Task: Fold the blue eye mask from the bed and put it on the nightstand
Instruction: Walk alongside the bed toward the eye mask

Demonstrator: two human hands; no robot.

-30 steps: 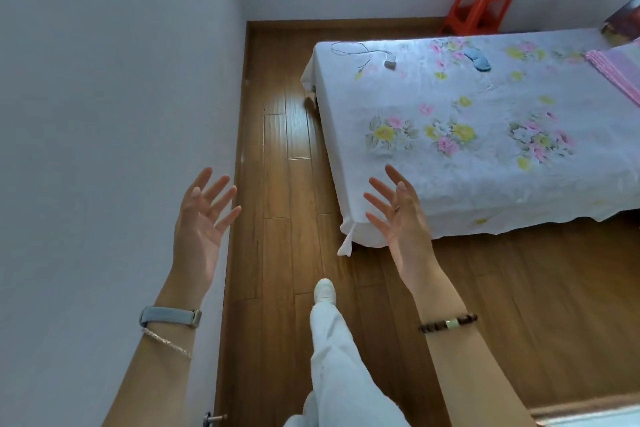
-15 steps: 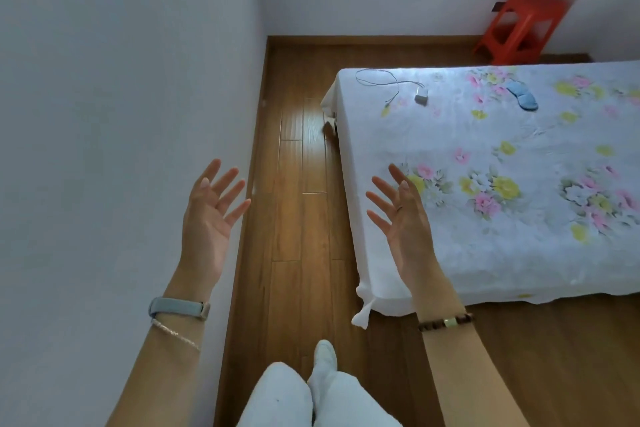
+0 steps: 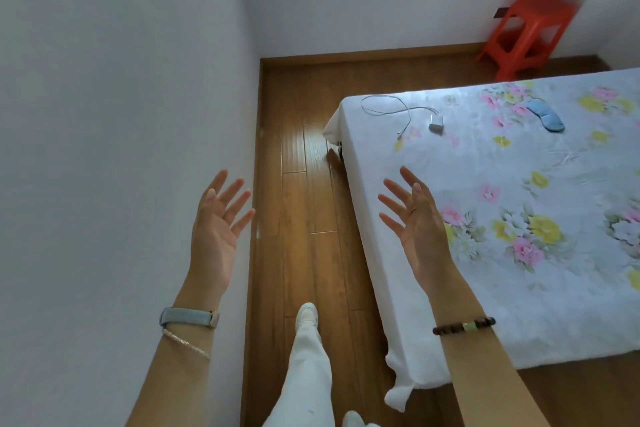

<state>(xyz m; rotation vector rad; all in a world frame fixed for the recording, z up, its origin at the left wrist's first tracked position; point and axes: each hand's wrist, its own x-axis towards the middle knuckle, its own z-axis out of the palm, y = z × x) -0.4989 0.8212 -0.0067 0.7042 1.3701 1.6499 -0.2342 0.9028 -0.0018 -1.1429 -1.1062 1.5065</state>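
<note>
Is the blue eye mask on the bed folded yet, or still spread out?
Still spread out: the blue eye mask lies flat at full length on the bed, untouched, with both hands empty.

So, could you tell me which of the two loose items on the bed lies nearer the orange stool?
The blue eye mask: it lies on the floral print towards the orange stool, while the white charger with its cable sits nearer the bed's corner.
</note>
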